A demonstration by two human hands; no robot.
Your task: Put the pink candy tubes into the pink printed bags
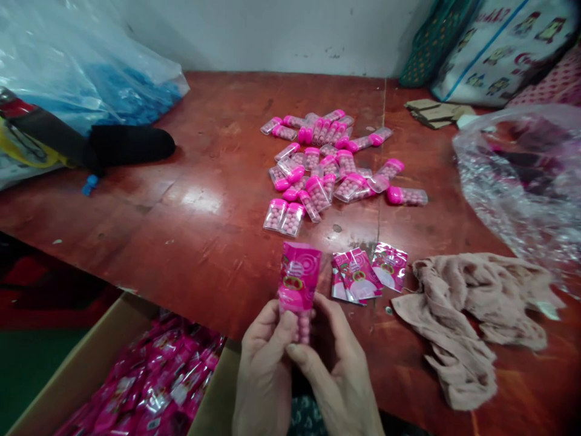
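Close in front of me, my left hand (pixel 265 363) and my right hand (pixel 340 363) are both closed on one candy container (pixel 302 327), a small clear box of pink balls. A printed pink sachet (pixel 299 275) covers its upper part, and the lower part with the balls shows between my thumbs. My left thumb presses on the front of the container; my right thumb tip touches near its bottom. The fingers behind it are mostly hidden. Right of the hands lie several flat pink sachets (pixel 356 275). Beyond them is a loose spread of candy containers (pixel 318 191) with bright pink caps.
At lower left, a cardboard box (pixel 68 381) holds many pink packets. A crumpled beige cloth (pixel 481 303) and a clear plastic bag (pixel 481 175) lie at right. A bag with blue contents (pixel 122 91) and a black cylindrical object (pixel 131 145) occupy the left.
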